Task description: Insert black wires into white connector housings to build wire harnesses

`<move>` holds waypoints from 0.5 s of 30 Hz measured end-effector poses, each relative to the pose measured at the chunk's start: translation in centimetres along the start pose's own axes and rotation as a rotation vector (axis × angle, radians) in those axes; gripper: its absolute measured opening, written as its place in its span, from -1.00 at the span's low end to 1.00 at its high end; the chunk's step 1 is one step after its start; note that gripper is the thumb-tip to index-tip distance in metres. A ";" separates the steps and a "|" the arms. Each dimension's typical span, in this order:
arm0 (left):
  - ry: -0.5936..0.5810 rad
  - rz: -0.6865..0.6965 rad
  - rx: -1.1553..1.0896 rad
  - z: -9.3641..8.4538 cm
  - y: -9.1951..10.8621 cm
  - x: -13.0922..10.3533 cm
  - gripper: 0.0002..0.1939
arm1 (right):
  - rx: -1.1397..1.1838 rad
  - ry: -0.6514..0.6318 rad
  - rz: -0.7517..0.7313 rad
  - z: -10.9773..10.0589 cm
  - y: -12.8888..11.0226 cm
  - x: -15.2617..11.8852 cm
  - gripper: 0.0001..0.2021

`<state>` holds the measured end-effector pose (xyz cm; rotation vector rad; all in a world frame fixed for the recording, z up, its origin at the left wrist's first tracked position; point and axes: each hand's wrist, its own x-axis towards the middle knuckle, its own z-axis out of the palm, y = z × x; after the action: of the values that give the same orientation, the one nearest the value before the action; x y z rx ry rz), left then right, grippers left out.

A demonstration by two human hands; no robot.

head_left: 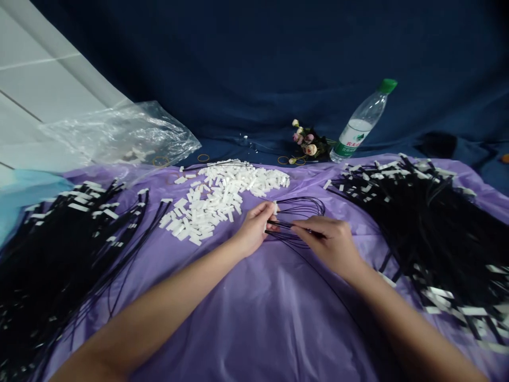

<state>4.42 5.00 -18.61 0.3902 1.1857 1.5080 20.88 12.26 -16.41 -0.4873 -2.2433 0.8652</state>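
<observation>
Between thumb and fingers, my left hand (257, 225) grips a small white connector (275, 208) with thin black wires (304, 200) running out to the right. These wires bow into loops above and below my right hand (332, 239). My right hand pinches some of the middle wires a short way from the connector. One strand trails down over the purple cloth. Beyond my left hand spreads a heap of loose white connector pieces (222, 196).
Black cables with white ends (71, 249) lie piled at the left, and another cable pile (429, 223) at the right. Behind stand a clear plastic bag (131, 132), small flowers (308, 146) and a tilted water bottle (360, 124). Purple cloth (238, 323) covers the table.
</observation>
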 end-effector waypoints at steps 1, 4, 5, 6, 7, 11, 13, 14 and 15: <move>-0.005 -0.010 0.020 0.0 0.0 0.0 -0.66 | -0.039 0.028 0.000 0.1 0.2 0.0 -0.87; -0.012 -0.018 0.056 0.0 0.1 0.0 -0.67 | -0.101 0.050 0.002 0.3 0.6 -0.1 -0.89; -0.013 -0.022 0.058 0.0 0.1 0.0 -0.68 | -0.114 0.044 0.003 0.3 0.6 -0.1 -0.89; -0.014 -0.026 0.057 0.0 0.1 0.0 -0.69 | -0.124 0.037 0.004 0.3 0.7 -0.1 -0.89; -0.016 -0.028 0.052 0.0 0.1 0.0 -0.70 | -0.133 0.031 0.005 0.3 0.7 -0.1 -0.88; -0.029 -0.018 0.014 -0.1 -0.1 0.2 -0.72 | -0.149 0.030 0.004 0.3 0.7 -0.2 -0.88; -0.032 -0.021 0.010 -0.2 -0.1 0.2 -0.72 | -0.155 0.036 0.003 0.2 0.8 -0.2 -0.88; -0.032 -0.023 0.013 -0.1 -0.1 0.2 -0.72 | -0.157 0.035 0.002 0.2 0.8 -0.2 -0.88; -0.031 -0.024 0.018 -0.1 -0.1 0.1 -0.72 | -0.157 0.036 0.000 0.2 0.8 -0.2 -0.88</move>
<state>4.32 5.07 -18.76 0.4090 1.1759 1.4667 20.99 12.58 -17.15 -0.5703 -2.2882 0.6774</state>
